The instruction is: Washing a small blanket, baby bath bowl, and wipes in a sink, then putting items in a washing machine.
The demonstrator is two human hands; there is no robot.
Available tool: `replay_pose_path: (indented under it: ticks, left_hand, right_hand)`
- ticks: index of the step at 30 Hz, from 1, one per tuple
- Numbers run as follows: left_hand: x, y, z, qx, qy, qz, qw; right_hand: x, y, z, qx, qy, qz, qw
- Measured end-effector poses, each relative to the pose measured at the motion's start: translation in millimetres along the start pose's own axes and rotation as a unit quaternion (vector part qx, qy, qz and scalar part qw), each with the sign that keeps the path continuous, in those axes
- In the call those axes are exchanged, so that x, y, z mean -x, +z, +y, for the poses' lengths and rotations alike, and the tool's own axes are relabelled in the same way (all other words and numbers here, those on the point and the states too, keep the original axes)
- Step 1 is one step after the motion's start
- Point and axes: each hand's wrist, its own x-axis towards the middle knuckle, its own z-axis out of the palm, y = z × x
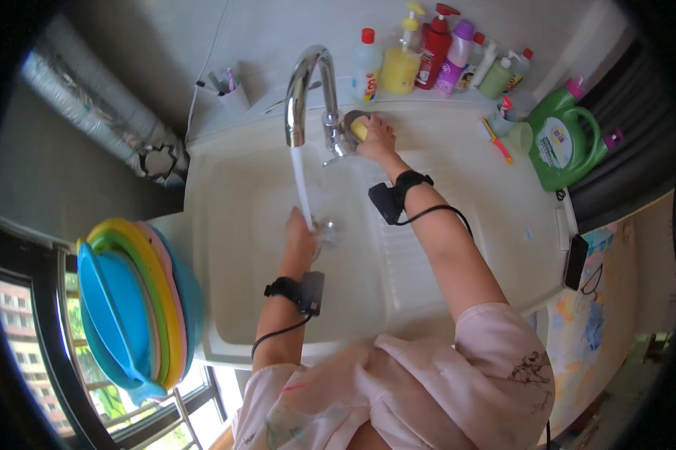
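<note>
Behind the sink basin [233, 247] my right hand [381, 139] has its fingers closed round a yellow bar of soap [360, 130], at a dark round soap dish [351, 118] beside the tap base. Water runs from the curved chrome tap [296, 112] down into the basin. My left hand [301, 234] is low in the basin, at the stream and next to the metal drain [328, 231]. Its fingers are blurred and partly hidden by the water, so their pose does not show. Both wrists wear black strapped devices.
Several bottles stand along the back ledge, among them a yellow pump bottle [402, 67] and a red pump bottle [433, 56]. A green detergent jug [555, 146] and an orange-handled brush [497, 142] lie right. Stacked coloured basins [117, 300] lean at the left. A phone [576, 262] sits at the right edge.
</note>
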Motion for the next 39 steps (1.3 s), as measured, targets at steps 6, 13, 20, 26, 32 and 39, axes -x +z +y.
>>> replay_pose_path:
  ticks: [6,13,20,26,32,39]
  left_hand:
    - [7,6,7,-0.002,-0.093,0.013,0.996]
    - [0,-4,9,0.05,-0.102,-0.076,0.991]
    - [0,-5,1,-0.009,-0.094,-0.113,0.989]
    - [-1,-6,-4,0.027,-0.118,-0.126,0.985]
    - [-5,-2,-13,-0.02,-0.048,-0.104,0.993]
    - [-6,-5,-5,-0.054,-0.018,0.026,0.998]
  right_hand:
    - [-6,-1,12,0.004,-0.024,0.002,1.0]
    - [-1,-7,-4,0.042,0.0,-0.016,0.999]
    - [1,-7,6,0.021,-0.1,-0.007,0.995]
    - [30,-25,27,0.09,-0.152,-0.059,0.983]
    - [76,-73,117,0.004,-0.125,0.04,0.991]
    - [62,-123,190,0.095,0.135,0.126,0.978]
